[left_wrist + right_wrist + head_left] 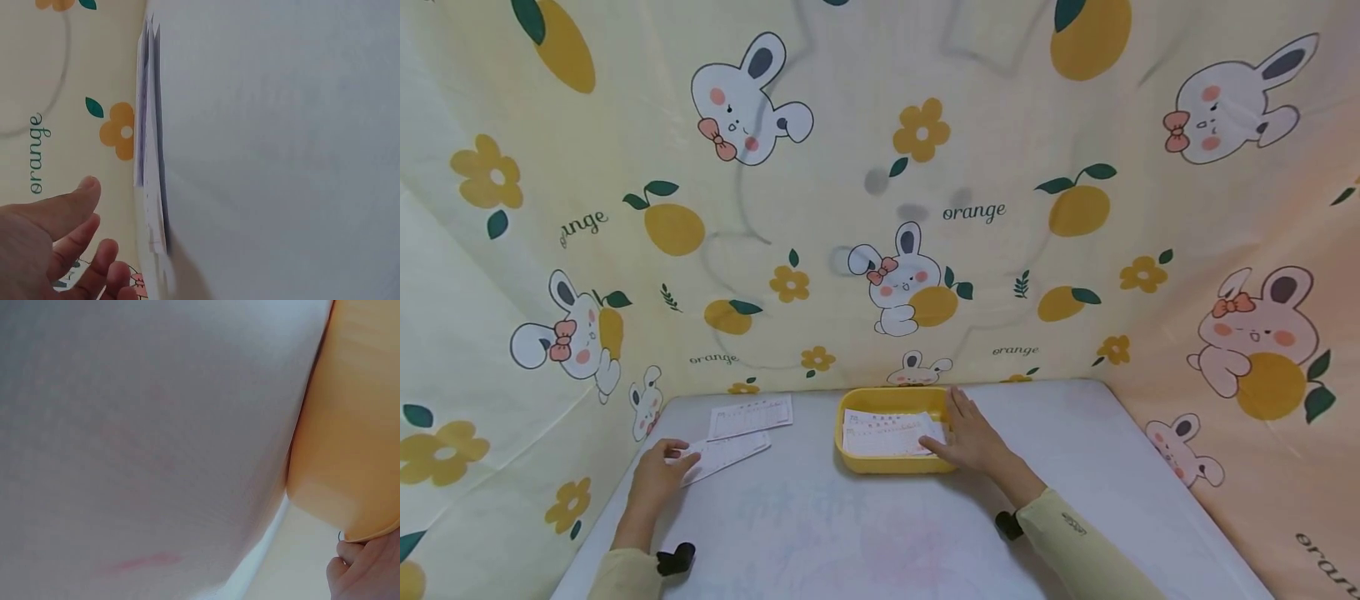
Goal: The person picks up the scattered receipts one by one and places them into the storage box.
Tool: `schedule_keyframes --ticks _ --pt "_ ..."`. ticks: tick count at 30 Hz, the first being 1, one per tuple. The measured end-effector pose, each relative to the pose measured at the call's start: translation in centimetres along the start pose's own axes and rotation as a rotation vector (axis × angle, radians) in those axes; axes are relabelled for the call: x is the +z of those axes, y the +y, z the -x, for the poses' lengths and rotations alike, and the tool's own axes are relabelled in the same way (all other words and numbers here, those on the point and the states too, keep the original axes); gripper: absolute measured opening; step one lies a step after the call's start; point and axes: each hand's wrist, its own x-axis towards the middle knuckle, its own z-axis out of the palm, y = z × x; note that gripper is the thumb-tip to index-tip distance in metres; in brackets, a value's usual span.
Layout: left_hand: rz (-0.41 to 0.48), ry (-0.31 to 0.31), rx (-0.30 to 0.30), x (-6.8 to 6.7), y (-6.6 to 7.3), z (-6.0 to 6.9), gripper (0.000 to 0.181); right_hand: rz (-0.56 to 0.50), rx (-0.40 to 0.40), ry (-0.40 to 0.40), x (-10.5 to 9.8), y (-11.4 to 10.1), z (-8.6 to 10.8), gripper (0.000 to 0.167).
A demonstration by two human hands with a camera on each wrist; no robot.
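Two white printed paper slips lie overlapping at the table's left: the rear slip (751, 417) and the front slip (730, 456). My left hand (658, 479) is at the front slip's left end; in the left wrist view its thumb and fingers stand apart with nothing visible between them. A shallow yellow basket (895, 465) holds more printed slips (887, 437). My right hand (973, 437) rests over the basket's right rim, its fingers extended toward the rear corner and its thumb reaching over the slips. In the right wrist view, the yellow basket wall (350, 425) hides part of that hand.
A white table (820, 533) bears the slips and basket. Patterned cloth (850, 192) with rabbits and oranges encloses the back and both sides. A black wrist device (676, 559) is on the left forearm, and another black device (1008, 526) is on the right.
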Motion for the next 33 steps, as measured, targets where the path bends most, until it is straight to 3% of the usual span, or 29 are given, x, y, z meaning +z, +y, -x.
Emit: schedule_keyframes --ticks 6,15,24,33 --pt "0.007 -0.025 -0.046 -0.2 -0.7 -0.3 0.051 -0.006 0.002 -0.005 -0.1 0.0 0.1 0.121" --pt "-0.012 -0.107 -0.053 0.0 -1.5 -0.4 0.063 0.009 0.006 -0.009 0.0 0.0 0.1 0.122" --pt "-0.013 -0.116 -0.042 0.1 -2.3 -1.5 0.071 0.011 0.001 0.000 -0.1 0.0 0.1 0.122" --pt "-0.072 -0.107 -0.066 0.4 -2.3 -1.4 0.078 0.002 0.019 0.000 0.0 0.0 0.0 0.122"
